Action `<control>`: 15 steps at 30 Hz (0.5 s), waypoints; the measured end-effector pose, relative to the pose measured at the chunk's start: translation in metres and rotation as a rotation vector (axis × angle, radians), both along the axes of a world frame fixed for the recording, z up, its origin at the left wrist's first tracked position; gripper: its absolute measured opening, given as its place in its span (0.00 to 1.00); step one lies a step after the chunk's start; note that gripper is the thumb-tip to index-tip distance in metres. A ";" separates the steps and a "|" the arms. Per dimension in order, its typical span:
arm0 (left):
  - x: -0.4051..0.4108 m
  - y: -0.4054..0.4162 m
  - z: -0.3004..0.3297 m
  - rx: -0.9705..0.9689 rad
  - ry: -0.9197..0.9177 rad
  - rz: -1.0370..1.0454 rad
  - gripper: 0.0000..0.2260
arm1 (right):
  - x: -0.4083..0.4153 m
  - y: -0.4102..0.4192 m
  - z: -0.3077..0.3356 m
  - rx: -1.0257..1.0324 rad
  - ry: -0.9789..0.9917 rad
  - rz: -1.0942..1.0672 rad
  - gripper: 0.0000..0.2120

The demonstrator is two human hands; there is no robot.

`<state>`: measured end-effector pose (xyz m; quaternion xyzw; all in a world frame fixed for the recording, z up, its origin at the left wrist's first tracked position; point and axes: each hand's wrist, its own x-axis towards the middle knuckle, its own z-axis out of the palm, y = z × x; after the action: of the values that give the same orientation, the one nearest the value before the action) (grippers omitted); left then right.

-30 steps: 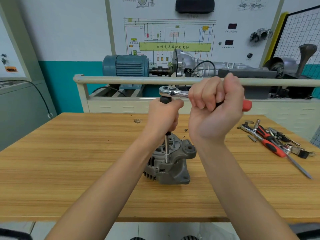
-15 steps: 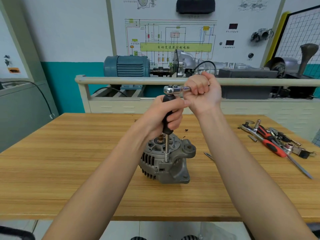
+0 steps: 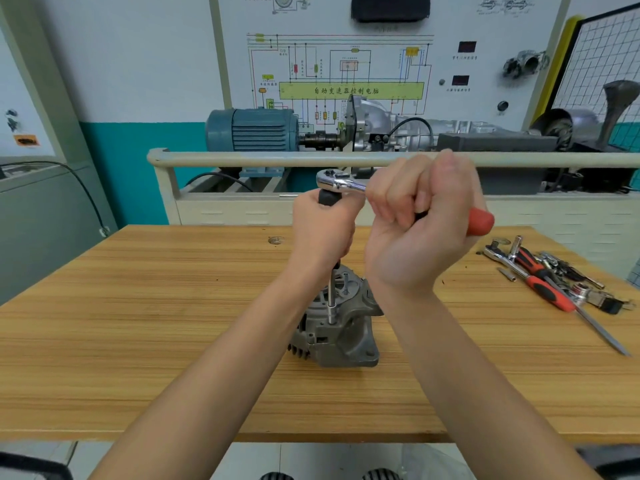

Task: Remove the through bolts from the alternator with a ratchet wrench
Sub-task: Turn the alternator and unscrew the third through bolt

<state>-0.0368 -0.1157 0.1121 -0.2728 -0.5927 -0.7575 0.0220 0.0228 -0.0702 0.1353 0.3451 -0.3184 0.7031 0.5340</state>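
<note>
Wooden worktop (image 3: pixel 138 323), plank grain, light brown, front edge toward the person. Alternator (image 3: pixel 337 327) stands near the middle of the worktop, slightly toward the front edge. Left hand (image 3: pixel 323 233) grasps the black upright extension handle (image 3: pixel 327 197) above it; thin shaft (image 3: pixel 331 296) runs down to the alternator housing. Right hand (image 3: pixel 420 226) is clenched round the ratchet wrench (image 3: pixel 341 181), red grip end (image 3: pixel 479 221) sticking out to the right. Loose tools (image 3: pixel 550 282) piled near the worktop's right edge, toward the far corner. Behind: rail (image 3: pixel 242 158), blue motor (image 3: pixel 252 129), wiring diagram board (image 3: pixel 349 71), teal-banded wall (image 3: pixel 138 168).
</note>
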 end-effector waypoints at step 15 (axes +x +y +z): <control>-0.016 -0.007 0.002 -0.124 -0.053 -0.422 0.25 | -0.056 0.066 0.018 -0.467 -0.473 0.981 0.25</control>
<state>-0.0529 -0.1226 0.1139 -0.3718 -0.5682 -0.7143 -0.1692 -0.0327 -0.0045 0.1535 0.1594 -0.0689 0.9771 0.1229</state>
